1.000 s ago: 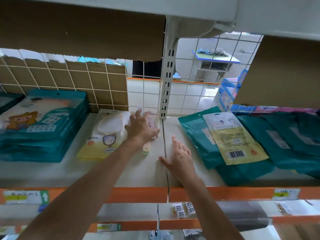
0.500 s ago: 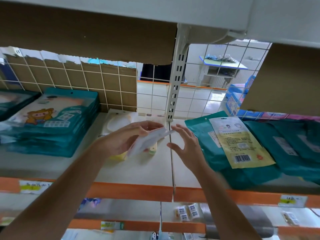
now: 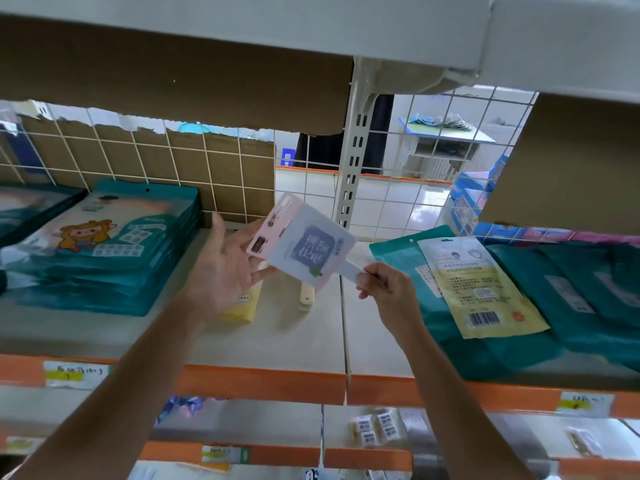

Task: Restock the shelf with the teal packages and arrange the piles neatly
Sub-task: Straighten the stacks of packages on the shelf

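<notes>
Teal flat plastic packages [image 3: 114, 268], each with a cartoon figure on a cream panel, sit squarely stacked at centre left on the grey shelf board [image 3: 277, 341]; loose teal packages [image 3: 588, 299] sprawl at right. Mid-frame, the right hand [image 3: 388, 289] pinches the handle of a pale blue paddle-shaped card [image 3: 308, 251], while the left hand [image 3: 225, 271] is spread flat, fingers touching its edge.

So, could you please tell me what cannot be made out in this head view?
All in the head view.
Left hand: fingertips lie behind the fan, so its grip is unclear.
Yellow packet: mostly covered by the left hand.
Fan's print: blurred, unreadable.
Shelf label: writing too small.
Far-left teal pile: cut off by the frame edge.
Right teal packages: motion blur, count unclear.
</notes>
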